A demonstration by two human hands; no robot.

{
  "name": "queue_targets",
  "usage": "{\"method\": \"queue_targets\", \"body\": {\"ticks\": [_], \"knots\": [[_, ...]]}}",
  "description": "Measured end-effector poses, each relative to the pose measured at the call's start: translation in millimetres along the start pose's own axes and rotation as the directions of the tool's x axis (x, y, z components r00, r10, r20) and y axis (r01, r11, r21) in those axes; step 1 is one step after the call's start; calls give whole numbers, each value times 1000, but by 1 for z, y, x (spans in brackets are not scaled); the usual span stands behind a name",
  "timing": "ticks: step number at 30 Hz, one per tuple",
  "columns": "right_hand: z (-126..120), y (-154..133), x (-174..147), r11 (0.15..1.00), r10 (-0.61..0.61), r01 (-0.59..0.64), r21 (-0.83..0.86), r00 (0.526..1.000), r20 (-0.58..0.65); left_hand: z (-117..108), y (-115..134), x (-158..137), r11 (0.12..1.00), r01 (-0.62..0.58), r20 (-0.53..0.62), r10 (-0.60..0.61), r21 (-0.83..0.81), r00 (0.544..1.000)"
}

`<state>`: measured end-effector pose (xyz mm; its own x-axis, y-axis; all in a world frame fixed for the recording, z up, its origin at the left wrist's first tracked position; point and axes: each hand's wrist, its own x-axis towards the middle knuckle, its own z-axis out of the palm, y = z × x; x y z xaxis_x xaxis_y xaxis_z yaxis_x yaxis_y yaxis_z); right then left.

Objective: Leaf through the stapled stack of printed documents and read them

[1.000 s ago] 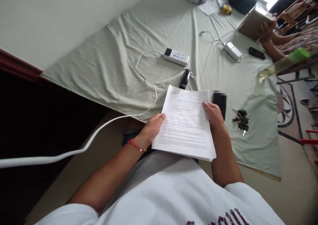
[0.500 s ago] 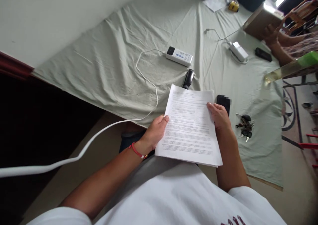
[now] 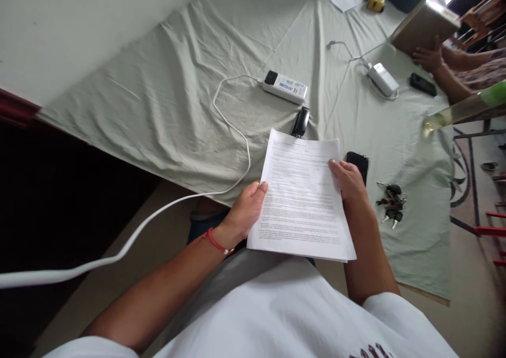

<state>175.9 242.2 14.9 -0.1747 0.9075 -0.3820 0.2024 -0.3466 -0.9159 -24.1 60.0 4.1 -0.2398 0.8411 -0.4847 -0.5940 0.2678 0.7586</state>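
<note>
A stack of printed paper sheets (image 3: 302, 200) is held up over the table's front edge, between my two hands. My left hand (image 3: 248, 207) grips its left edge, thumb on top and the other fingers mostly hidden underneath. On the upper right edge, my right hand (image 3: 348, 180) pinches the sheets the same way. Just beyond the top edge lies a black stapler (image 3: 301, 122), its near end covered by the paper. A black phone (image 3: 358, 163) lies partly behind my right hand. To the right of that hand sits a bunch of keys (image 3: 392, 204).
A white power bank (image 3: 285, 87) with a white cable (image 3: 233, 126) lies on the green tablecloth (image 3: 166, 94). At right are a white adapter (image 3: 383, 80), a black object (image 3: 422, 84) and a bottle (image 3: 454, 113). Another person's hand (image 3: 429, 58) holds a tablet-like object (image 3: 422, 28).
The view has shifted slightly. My hands keep the same grip on the paper sheets, and the other person's hand has moved a little on the tablet-like object.
</note>
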Motion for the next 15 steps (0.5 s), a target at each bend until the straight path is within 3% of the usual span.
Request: {"method": "queue_targets", "body": {"ticks": [6,11,15], "knots": [[2,1,13,1000,-8,8,-28,1000,-13,4,-1,9,1000,0,-22,0,3,1000],[-6,3,20,1000,-4,4,-5,998,-64,10,3,16,999,39,42,-37,-37,998],[-14,6,19,999,-26,22,-38,991,-129,8,4,16,998,55,52,-57,38,997]]}}
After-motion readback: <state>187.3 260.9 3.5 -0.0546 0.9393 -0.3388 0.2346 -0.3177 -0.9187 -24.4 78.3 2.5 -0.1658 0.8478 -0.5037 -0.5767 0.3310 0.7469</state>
